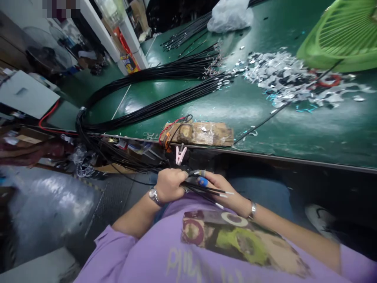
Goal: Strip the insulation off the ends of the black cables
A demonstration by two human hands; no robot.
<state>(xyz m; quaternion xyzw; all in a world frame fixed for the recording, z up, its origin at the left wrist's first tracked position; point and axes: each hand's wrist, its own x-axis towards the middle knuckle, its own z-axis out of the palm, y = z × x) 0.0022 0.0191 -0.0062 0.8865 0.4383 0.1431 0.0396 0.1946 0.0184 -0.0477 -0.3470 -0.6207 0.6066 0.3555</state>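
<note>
Below the table's front edge, my left hand (169,184) is closed in a fist around a small bundle of thin black cables (203,190) with pale stripped tips. My right hand (225,192) lies under the cables' ends, fingers curled round them; a blue cap covers one fingertip (202,181). Both wrists carry metal watches. The cables run left from my fist to a large black cable bundle (165,103) that loops over the green table (309,129) and hangs off its left edge.
A worn wooden block (203,133) with red wires sits at the table's edge, a pink clip (180,154) below it. Cut scraps (282,78), a green plastic basket (344,35) and a clear plastic bag (229,15) lie farther back. Clutter fills the floor at left.
</note>
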